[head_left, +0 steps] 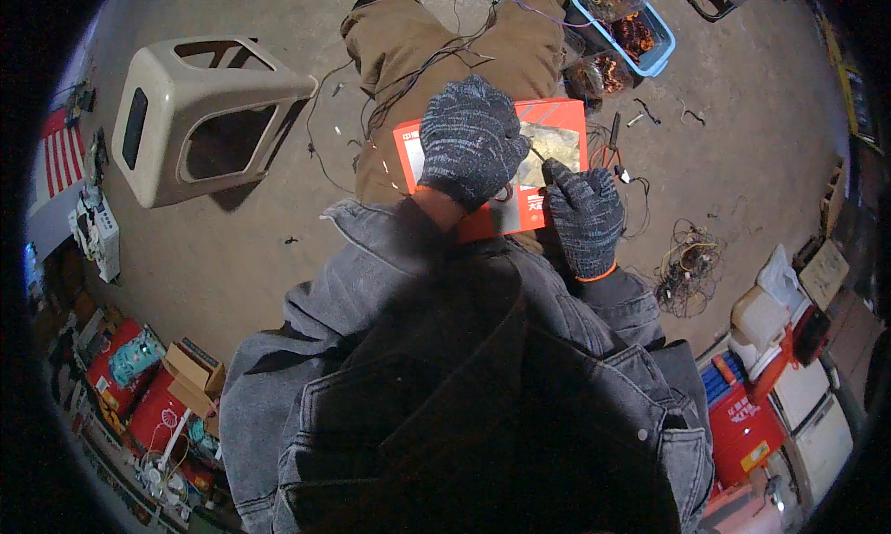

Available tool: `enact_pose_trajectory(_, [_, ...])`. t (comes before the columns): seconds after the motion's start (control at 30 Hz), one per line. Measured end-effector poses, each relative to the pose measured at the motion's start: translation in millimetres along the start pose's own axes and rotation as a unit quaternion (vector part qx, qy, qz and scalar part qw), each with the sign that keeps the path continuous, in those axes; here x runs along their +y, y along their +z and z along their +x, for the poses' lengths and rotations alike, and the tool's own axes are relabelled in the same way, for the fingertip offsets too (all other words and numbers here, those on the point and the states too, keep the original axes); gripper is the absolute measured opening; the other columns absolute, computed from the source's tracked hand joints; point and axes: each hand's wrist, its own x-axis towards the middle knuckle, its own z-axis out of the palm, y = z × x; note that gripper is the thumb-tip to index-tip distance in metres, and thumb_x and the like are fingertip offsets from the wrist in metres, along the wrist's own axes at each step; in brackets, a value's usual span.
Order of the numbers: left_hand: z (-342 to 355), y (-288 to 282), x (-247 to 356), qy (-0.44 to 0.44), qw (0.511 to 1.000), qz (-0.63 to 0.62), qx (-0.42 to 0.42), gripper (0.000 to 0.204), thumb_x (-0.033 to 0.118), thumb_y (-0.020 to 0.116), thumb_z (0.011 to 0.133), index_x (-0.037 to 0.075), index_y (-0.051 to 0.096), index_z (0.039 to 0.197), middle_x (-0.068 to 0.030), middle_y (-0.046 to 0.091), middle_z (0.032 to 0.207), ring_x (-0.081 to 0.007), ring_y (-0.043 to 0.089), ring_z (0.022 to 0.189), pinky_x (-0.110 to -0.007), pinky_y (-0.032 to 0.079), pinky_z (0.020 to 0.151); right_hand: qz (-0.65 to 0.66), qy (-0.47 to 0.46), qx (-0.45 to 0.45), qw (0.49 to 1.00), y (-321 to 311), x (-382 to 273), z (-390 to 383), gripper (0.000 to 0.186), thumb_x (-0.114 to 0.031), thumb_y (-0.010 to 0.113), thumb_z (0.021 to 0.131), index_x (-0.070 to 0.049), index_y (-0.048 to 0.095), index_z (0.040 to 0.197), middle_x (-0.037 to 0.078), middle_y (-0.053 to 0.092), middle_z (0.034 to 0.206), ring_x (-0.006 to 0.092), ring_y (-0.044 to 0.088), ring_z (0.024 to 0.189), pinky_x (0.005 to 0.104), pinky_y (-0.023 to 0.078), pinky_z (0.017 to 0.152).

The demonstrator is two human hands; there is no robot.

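Both of my hands wear dark grey knitted gloves. They work above a red and white printed flat box or sheet [562, 115] on my lap, with a worn yellowish patch in its middle. My left hand [471, 142] is closed, back up, over the left part of it. Lower and to the right, my right hand [587, 217] is closed with thumb and finger pinched together. A short stretch of thin dark wire [537, 154] shows between the two hands; its ends are hidden by the gloves. Black wires [418, 73] lie across my brown trousers.
Pliers [610, 144] lie right of the sheet, beside wire scraps [691, 115]. A blue bin [660, 44] with bagged copper-coloured pieces stands at the far right. At left is a beige plastic stool [153, 98] on its side. A wire tangle [689, 270] lies at right.
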Motion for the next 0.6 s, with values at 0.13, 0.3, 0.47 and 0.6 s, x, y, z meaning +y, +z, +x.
enact_pose_trajectory(0.13, [0.6, -2.7, 1.1, -0.003, 1.000, 0.005, -0.010, 0.033, 0.035, 0.069, 0.075, 0.006, 0.070, 0.092, -0.0155, 0.064, 0.095, -0.0318, 0.060, 0.095, -0.043, 0.047, 0.084, 0.006, -0.021, 0.031, 0.999, -0.2, -2.1, 7.7, 0.038, -0.010, 0.074, 0.073, -0.015, 0.070, 0.111, 0.008, 0.060, 0.081, 0.0258, 0.058, 0.075, 0.0389, 0.048, 0.065])
enact_pose_trajectory(0.3, [5.2, -5.1, 6.0, -0.030, 0.997, 0.058, -0.051, 0.034, 0.036, 0.069, 0.075, 0.006, 0.070, 0.092, -0.0154, 0.064, 0.095, -0.0316, 0.059, 0.095, -0.043, 0.046, 0.084, 0.014, -0.019, 0.050, 0.998, 2.5, -5.1, 14.8, 0.030, -0.012, 0.076, 0.074, -0.015, 0.074, 0.104, 0.008, 0.057, 0.076, 0.0260, 0.058, 0.068, 0.0385, 0.047, 0.061])
enact_pose_trajectory(0.47, [3.2, -3.6, 4.6, -0.022, 0.999, 0.029, -0.036, 0.035, 0.036, 0.069, 0.075, 0.006, 0.070, 0.094, -0.0158, 0.063, 0.096, -0.0317, 0.059, 0.095, -0.043, 0.046, 0.085, 0.004, -0.022, 0.043, 0.999, 1.4, -5.6, 15.1, 0.029, -0.011, 0.075, 0.074, -0.015, 0.074, 0.103, 0.009, 0.057, 0.076, 0.0262, 0.058, 0.069, 0.0389, 0.046, 0.061])
enact_pose_trajectory(0.6, [2.6, -1.1, 4.3, -0.019, 0.998, 0.050, -0.023, 0.035, 0.036, 0.069, 0.076, 0.007, 0.070, 0.094, -0.0158, 0.063, 0.098, -0.0319, 0.059, 0.096, -0.043, 0.046, 0.084, -0.003, -0.024, 0.019, 1.000, 1.2, -2.7, 14.5, 0.032, -0.011, 0.074, 0.075, -0.014, 0.073, 0.106, 0.009, 0.058, 0.077, 0.0267, 0.058, 0.072, 0.0394, 0.046, 0.063])
